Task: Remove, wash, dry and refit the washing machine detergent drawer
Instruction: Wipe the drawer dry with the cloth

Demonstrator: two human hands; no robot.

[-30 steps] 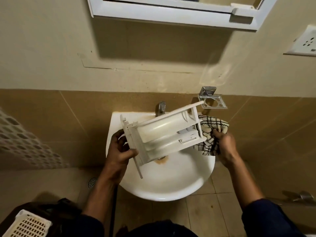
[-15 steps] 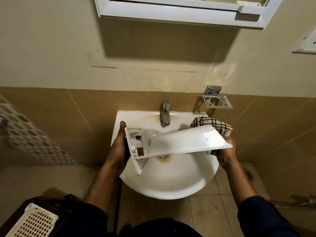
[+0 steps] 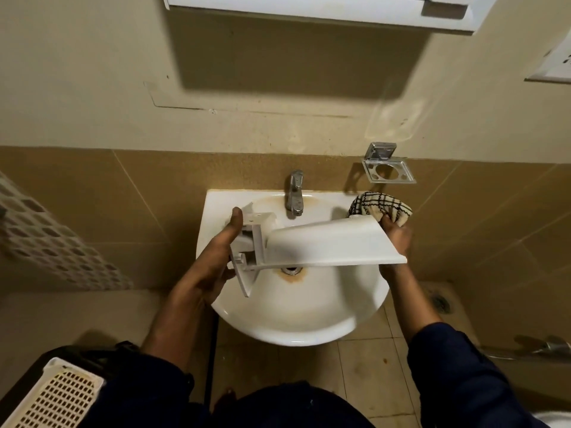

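Note:
The white plastic detergent drawer (image 3: 324,245) is held level over the white wash basin (image 3: 293,316), its smooth underside facing up and its front panel at the left. My left hand (image 3: 213,261) grips that front panel end, thumb up along it. My right hand (image 3: 397,239) holds a black-and-white checked cloth (image 3: 381,206) against the drawer's far right end, fingers curled round the cloth. The drawer's compartments face down and are hidden.
A chrome tap (image 3: 295,193) stands at the basin's back, with a rust-stained drain (image 3: 290,270) below the drawer. A metal holder (image 3: 387,168) is on the tiled wall at right. A white perforated basket (image 3: 52,393) sits bottom left, a mirror cabinet (image 3: 309,7) overhead.
The drawer has been turned over, from compartments facing me to its smooth underside up, and lowered closer to the basin. My right hand with the cloth stayed at the right end.

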